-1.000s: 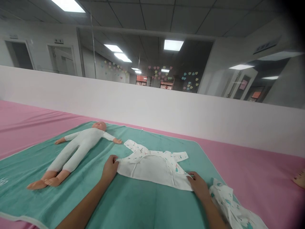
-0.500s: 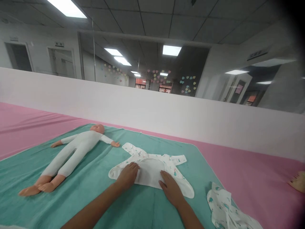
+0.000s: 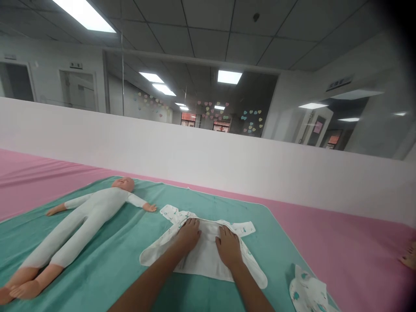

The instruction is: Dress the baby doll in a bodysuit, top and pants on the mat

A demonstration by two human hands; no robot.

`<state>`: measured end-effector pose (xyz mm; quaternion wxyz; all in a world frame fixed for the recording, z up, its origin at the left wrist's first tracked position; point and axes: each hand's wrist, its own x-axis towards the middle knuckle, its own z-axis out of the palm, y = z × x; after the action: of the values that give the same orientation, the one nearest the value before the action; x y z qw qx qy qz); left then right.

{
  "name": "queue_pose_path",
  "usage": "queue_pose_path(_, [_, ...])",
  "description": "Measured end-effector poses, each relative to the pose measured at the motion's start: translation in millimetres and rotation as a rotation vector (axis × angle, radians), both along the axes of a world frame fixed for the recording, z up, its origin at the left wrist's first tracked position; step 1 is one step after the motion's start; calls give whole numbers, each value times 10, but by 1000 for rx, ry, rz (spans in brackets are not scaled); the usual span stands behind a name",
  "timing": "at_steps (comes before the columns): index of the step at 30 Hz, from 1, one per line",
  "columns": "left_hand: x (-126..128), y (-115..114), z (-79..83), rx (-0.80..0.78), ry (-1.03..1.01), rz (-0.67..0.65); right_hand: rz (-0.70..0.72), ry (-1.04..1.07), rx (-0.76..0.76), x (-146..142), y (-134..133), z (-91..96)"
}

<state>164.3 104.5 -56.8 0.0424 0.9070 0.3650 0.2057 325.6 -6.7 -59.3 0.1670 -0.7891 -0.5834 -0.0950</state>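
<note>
A white baby shirt (image 3: 208, 255) with a small teal print is spread on a green sheet (image 3: 130, 242), its sleeves out to both sides and its plain white inner side showing in the middle. My left hand (image 3: 190, 236) rests on the shirt's upper left part, fingers stretched along the neckline edge. My right hand (image 3: 229, 245) lies flat on the upper right part, fingers pointing at the same edge. Both hands look open, though the left fingertips are partly lost at the cloth's edge. To the left a baby doll (image 3: 97, 208) in a white bodysuit lies on its back, arms spread.
A second printed white garment (image 3: 308, 288) lies crumpled at the lower right. Pink cloth (image 3: 325, 234) surrounds the green sheet. A low white wall (image 3: 195, 151) with glass above runs behind. At the far right edge, part of a skin-toned object (image 3: 409, 256) shows.
Both hands have slid from the shirt's middle up to its neckline edge. More of the white inner side shows near the top. The view has shifted slightly.
</note>
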Motion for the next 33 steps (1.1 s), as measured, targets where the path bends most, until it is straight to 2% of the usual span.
queue_pose_path(4, [50,169,33,53,-6,5,1,-76,74,53,191,16])
queue_pose_path(9, [105,303,19,64,-23,-13,38,-18,20,142,379,-43])
queue_pose_path(13, [129,398,-5,21,-30,-25,60,6,5,173,484,-46])
queue_pose_path(17, [136,480,-5,-33,-60,-3,18,15,44,212,612,-24])
queue_pose_path(21, [153,453,43,-92,-92,-1,3,23,77,257,713,-3])
queue_pose_path(23, [181,388,65,-88,-128,-75,62,14,85,247,718,16])
queue_pose_path(26, [231,289,53,-58,-161,-221,266,-1,133,193,697,17])
queue_pose_path(28, [250,260,17,-62,-133,-261,385,3,179,156,700,-27])
queue_pose_path(30, [247,267,-22,-82,-79,-272,426,34,173,142,726,-105])
queue_pose_path(33, [216,313,-55,-110,-15,-249,400,127,31,164,779,-220])
